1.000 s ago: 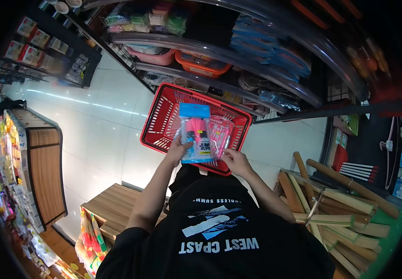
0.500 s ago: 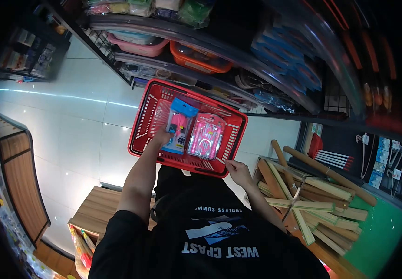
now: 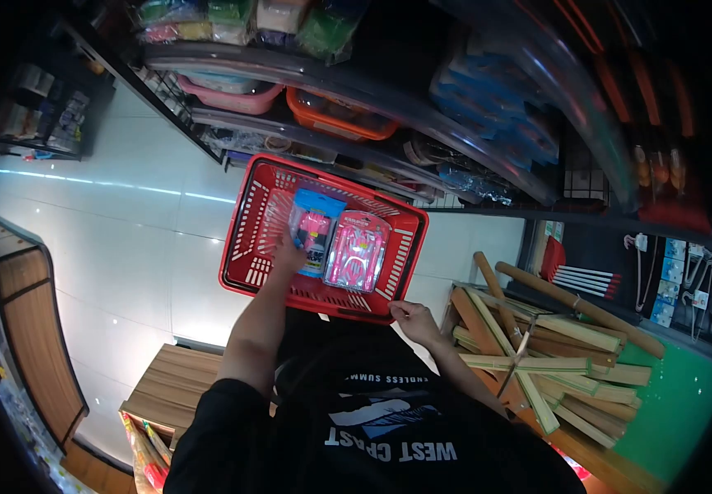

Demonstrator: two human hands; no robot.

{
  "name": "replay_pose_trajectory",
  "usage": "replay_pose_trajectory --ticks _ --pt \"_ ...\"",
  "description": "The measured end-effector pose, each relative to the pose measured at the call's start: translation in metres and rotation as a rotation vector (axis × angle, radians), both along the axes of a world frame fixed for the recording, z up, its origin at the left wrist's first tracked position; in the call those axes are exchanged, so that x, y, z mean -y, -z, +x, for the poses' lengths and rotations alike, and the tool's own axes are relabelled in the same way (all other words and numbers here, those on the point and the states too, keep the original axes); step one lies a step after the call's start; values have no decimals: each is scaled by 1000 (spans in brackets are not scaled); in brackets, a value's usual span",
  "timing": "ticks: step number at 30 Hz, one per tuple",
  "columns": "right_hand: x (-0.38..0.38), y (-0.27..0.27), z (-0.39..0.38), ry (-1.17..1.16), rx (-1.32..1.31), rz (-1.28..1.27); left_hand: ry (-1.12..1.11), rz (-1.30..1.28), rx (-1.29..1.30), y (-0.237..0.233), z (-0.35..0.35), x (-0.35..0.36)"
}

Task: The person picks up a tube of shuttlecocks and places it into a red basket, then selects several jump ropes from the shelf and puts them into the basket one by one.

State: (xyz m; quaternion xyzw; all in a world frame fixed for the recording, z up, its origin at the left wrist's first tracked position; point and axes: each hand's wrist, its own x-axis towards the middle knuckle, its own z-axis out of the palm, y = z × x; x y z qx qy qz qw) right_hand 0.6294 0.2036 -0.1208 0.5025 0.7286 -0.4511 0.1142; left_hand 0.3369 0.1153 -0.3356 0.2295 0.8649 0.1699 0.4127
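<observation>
1. The person's right hand (image 3: 415,323) is at the near right corner of the red perforated plastic basket (image 3: 339,184), fingers bent and fingertips at the rim, probably to steady it; whether they truly grip it, I cannot tell.
2. The left hand (image 3: 288,257) reaches over the near side, at the left edge of the blue-topped clear packet with pink contents (image 3: 315,224), seemingly to set its position. Its fingers blur, so whether they pinch or just touch is unclear.
3. In the basket, mid-frame, that packet lies beside the clear blister pack of pink pieces (image 3: 358,255); side by side, both printed fronts face up, likely so neither covers the other.
4. Nearest the camera, the black T-shirt (image 3: 290,445) is cut off by the bottom edge. What supports the basket underneath is hidden.
5. Lower right, an arm partly covers the tied wooden slats (image 3: 553,366).
6. Farther up, the orange plastic tub (image 3: 339,115) shows only partly; upper-right goods are dark and smeared, the corners black.
</observation>
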Motion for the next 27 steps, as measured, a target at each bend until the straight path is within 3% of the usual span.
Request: replay_pose_trajectory --ticks 1,3,5,7,9,13,16,18,22,24,27 --pt "-8 1 0 -8 -29 0 1 2 -26 -4 0 4" --pt "-34 -2 -6 44 -63 -13 -81 352 95 -16 6 10" --pt "-71 -26 -15 133 -259 122 -34 432 37 -48 15 18" --pt "-110 -50 -20 281 -449 225 -73 616 157 -33 21 33" --pt "-150 -81 -22 434 -607 274 -104 712 249 -49 29 40" --pt "-214 -156 -30 598 -896 459 -58 453 198 -130 46 36" --pt "-267 -169 -31 573 -841 640 7 538 159 -134 60 38" --pt "-301 -169 -35 459 -496 741 14 481 205 -162 73 29" --pt "-344 -166 -68 382 -556 667 26 601 216 -174 97 17" --pt "-355 -167 -83 329 -258 673 42 593 218 -178 107 13" --pt "-367 -161 -91 211 -340 637 76 587 205 -198 119 10"
